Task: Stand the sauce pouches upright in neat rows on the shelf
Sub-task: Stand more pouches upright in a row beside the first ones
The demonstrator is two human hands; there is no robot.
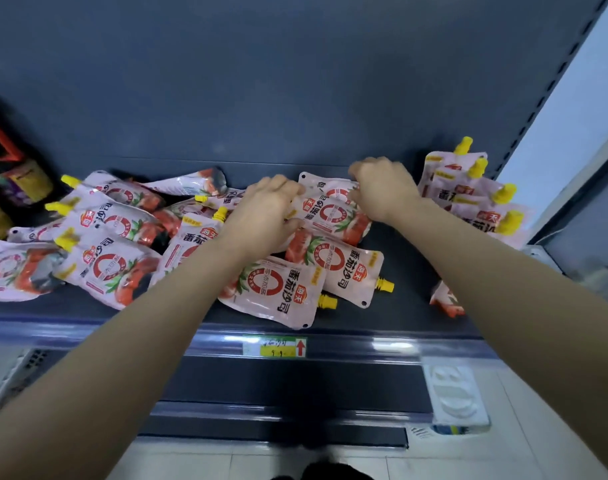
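While both hands hold one pink sauce pouch (pixel 330 211) in the middle of the frame, it lies flat near the back of the shelf (pixel 406 306). The left hand (pixel 266 211) curls its fingers on the left edge, and the right hand (pixel 382 188) pinches the top right corner, likely to lift it up straight. More pouches (pixel 112 244) lie tumbled at the left. At the upper right, a standing bunch (pixel 468 199) leans in a row. No box holds them.
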